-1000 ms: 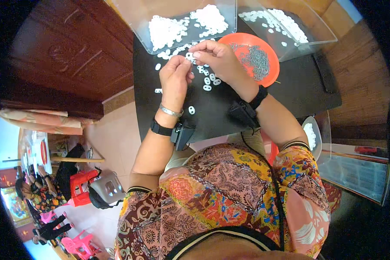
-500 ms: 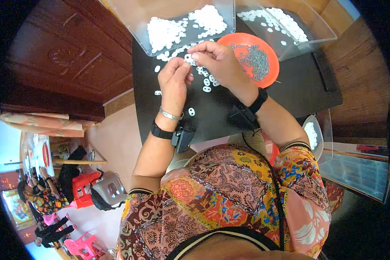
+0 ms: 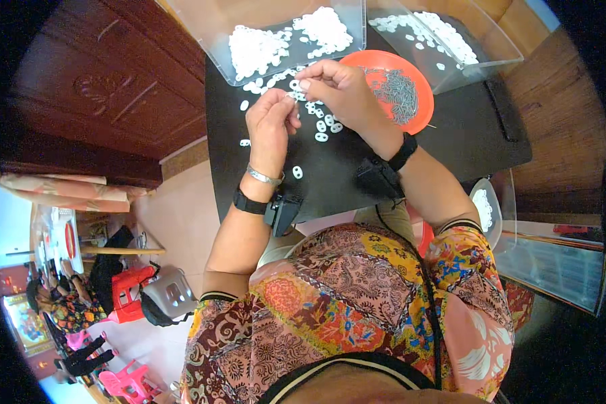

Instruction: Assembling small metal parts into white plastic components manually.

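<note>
Pinching a tiny white piece [image 3: 296,94], orientation unclear, between both hands.

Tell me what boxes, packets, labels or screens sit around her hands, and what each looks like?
Clear plastic bin: top left of the black table, rectangular, holding small white pieces.
Second clear bin: top right, same white pieces.
Orange round dish: beside the right hand, holding small grey metal parts.
No labels or screens in view.
</note>
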Demonstrator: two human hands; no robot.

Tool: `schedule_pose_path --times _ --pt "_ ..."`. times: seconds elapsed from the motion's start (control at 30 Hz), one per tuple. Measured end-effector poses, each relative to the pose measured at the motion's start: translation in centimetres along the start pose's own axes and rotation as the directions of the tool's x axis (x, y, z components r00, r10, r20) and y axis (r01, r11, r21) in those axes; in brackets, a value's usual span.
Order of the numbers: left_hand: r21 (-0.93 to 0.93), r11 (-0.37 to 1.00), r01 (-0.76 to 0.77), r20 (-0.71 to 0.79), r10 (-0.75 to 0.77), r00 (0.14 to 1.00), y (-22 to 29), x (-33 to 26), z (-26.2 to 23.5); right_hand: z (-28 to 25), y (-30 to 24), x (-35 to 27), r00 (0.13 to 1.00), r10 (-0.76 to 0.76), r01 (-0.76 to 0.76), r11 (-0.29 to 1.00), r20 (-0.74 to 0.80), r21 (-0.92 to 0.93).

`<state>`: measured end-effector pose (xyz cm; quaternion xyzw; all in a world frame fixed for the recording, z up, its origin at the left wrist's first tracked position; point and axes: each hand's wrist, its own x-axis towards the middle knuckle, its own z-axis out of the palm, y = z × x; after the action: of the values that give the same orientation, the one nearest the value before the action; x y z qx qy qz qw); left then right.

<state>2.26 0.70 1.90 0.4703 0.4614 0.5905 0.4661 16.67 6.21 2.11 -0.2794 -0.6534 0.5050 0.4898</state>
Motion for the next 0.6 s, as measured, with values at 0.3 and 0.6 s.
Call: schedule_pose_path --times 0.3,0.6 --pt "0.075 0.997 0.018 -0.052 -0.015 0.999 -0.14 0.05 0.18 0.11 -0.16 -0.13 0.999 0.037 -0.037 0.999 -0.002 0.007" --pt "0.105 0.994 -0.003 -0.053 0.009 0.999 0.23 -0.12 0.29 0.14 -0.26 -0.16 0.999 0.041 -0.039 0.997 0.034 -0.060"
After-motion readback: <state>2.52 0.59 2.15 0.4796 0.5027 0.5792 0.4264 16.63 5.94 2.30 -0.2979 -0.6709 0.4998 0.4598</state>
